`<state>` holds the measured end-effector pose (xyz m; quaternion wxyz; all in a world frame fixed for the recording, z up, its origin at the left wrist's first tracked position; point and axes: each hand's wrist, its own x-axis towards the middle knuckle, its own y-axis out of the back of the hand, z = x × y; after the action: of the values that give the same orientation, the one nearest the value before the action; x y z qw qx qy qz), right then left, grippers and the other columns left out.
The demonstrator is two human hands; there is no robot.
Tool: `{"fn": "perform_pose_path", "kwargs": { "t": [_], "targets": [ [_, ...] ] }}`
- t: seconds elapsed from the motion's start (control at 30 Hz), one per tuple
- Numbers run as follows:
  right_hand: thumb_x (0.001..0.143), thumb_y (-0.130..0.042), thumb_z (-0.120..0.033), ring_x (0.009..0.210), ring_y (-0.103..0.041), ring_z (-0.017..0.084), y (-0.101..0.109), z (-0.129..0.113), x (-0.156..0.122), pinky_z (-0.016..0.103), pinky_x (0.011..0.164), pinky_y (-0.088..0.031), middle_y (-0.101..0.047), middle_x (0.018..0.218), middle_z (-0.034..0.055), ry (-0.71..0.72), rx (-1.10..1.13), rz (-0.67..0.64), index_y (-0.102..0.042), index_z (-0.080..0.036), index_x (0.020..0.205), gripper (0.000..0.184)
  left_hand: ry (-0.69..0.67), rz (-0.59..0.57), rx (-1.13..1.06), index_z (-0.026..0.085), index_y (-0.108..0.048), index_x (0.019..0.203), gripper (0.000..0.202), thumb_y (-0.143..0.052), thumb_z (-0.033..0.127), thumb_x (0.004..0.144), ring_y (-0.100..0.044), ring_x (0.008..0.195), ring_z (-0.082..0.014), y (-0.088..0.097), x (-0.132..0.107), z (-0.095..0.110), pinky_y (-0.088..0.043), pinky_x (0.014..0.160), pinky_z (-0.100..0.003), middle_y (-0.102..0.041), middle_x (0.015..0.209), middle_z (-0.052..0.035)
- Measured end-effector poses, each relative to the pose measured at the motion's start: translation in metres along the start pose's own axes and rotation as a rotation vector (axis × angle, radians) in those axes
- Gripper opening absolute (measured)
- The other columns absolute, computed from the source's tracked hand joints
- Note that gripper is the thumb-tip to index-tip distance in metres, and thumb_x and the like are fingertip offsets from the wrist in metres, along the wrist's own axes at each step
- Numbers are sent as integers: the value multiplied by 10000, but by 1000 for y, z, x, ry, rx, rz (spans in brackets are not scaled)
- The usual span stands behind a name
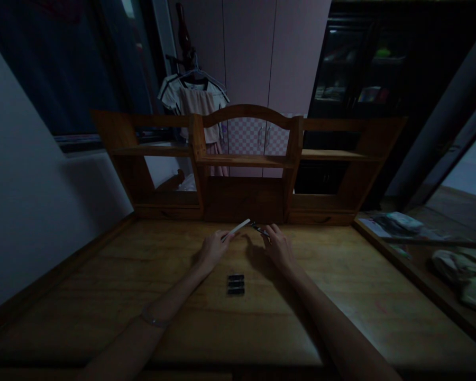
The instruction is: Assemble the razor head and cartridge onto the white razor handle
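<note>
My left hand point(213, 247) is closed around one end of a slim white stick point(240, 227), which slants up to the right. My right hand point(278, 244) pinches a slim dark tool point(261, 229) with a shiny edge; its exact kind is too dim to make out. The tip of the tool is close to the far end of the stick, and I cannot tell whether they touch. Below and between my hands, a small clear case point(236, 284) with three black strips in it lies flat on the wooden desk point(174, 312).
A wooden shelf unit point(246, 161) with small drawers stands along the desk's back edge. To the left is a white wall point(19, 174). Papers point(392, 224) and a pale cloth bag point(464, 278) lie beyond the right edge. Clothes point(196, 100) hang behind the shelf.
</note>
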<state>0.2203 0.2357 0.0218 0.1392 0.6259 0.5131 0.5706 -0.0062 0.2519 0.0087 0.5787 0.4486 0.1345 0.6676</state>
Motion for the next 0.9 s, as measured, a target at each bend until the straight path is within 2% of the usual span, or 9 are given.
{"fn": "perform_pose_path", "kwargs": {
  "t": [0.1, 0.23, 0.4, 0.5, 0.6, 0.7, 0.8, 0.9],
  "targets": [
    [937, -420, -224, 827, -561, 168, 1, -1, 0, 239, 667, -375, -562, 1020, 47, 0, -3, 3, -553, -243, 1060, 183, 2, 36, 5, 211, -686, 1013, 312, -476, 407, 889, -618, 859, -202, 2, 0, 0, -437, 752, -268, -684, 957, -58],
    [942, -412, -231, 829, -562, 165, 3, -2, -1, 237, 662, -372, -564, 1024, 47, 9, 1, -7, -557, -241, 1057, 185, -58, 12, 19, 231, -684, 1013, 312, -475, 428, 889, -613, 859, -189, 1, -3, 5, -428, 745, -257, -680, 952, -44],
    [941, -420, -229, 814, -561, 155, 2, -2, 0, 231, 654, -367, -566, 1020, 46, 10, -6, 3, -564, -234, 1040, 175, 55, 16, 41, 232, -687, 1008, 334, -475, 457, 882, -618, 862, -212, 4, -1, 0, -426, 718, -267, -687, 964, -52],
    [935, -437, -219, 794, -561, 151, 1, -1, 0, 232, 633, -360, -568, 1014, 34, 9, -22, 26, -561, -237, 1046, 168, 34, 28, -7, 231, -684, 1017, 338, -480, 461, 877, -618, 872, -205, 5, 1, -1, -433, 743, -263, -687, 970, -47],
    [937, -440, -233, 781, -560, 151, 1, -1, 0, 233, 621, -354, -569, 1011, 30, 21, -34, 41, -561, -239, 1052, 167, 0, -8, -92, 223, -690, 1005, 349, -493, 474, 864, -616, 908, -207, 1, 1, 0, -441, 771, -262, -687, 988, -43],
    [940, -435, -235, 775, -559, 148, 2, -1, 0, 230, 621, -351, -572, 999, 35, 31, -33, 43, -568, -237, 1049, 172, 30, -64, -153, 216, -690, 1014, 365, -478, 475, 868, -624, 892, -216, -3, 0, -1, -453, 760, -271, -693, 980, -42],
    [939, -436, -228, 774, -558, 148, 3, -1, 0, 231, 621, -350, -573, 994, 37, 31, -30, 51, -573, -234, 1045, 174, 71, -28, -141, 201, -691, 1012, 371, -471, 465, 873, -632, 863, -220, -1, 1, -4, -457, 748, -279, -697, 961, -54],
    [940, -429, -225, 779, -561, 149, 3, -1, 1, 232, 622, -353, -572, 998, 34, 37, -16, 63, -572, -235, 1049, 179, 32, 1, -123, 209, -692, 1006, 361, -481, 468, 868, -625, 893, -216, 2, 1, -1, -454, 763, -276, -692, 981, -55]
  ]
}}
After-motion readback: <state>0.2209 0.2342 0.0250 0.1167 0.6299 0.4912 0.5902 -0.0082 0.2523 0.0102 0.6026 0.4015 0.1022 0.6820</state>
